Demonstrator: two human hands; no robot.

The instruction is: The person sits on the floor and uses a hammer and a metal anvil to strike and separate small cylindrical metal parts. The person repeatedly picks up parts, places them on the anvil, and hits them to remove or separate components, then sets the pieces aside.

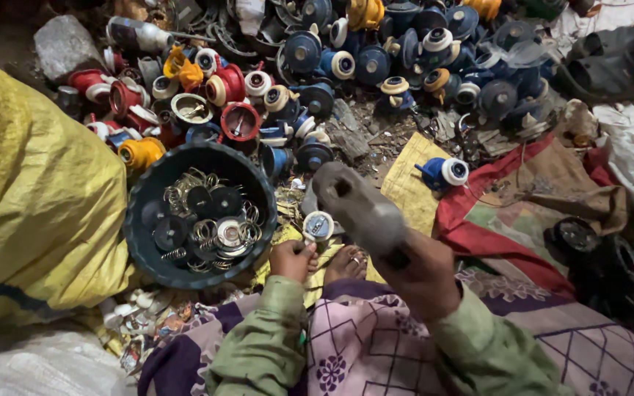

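Hammer raised over a small regulator part
Right hand (pixel 425 275) grips the hammer (pixel 361 209); left hand (pixel 293 259) pinches the round part (pixel 318 226), centre frame, beside the dark basin (pixel 141 192).

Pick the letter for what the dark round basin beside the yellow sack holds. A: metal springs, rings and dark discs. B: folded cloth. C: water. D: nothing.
A: the basin holds coiled springs, metal rings and dark discs, just left of the left hand pinching a small round part.
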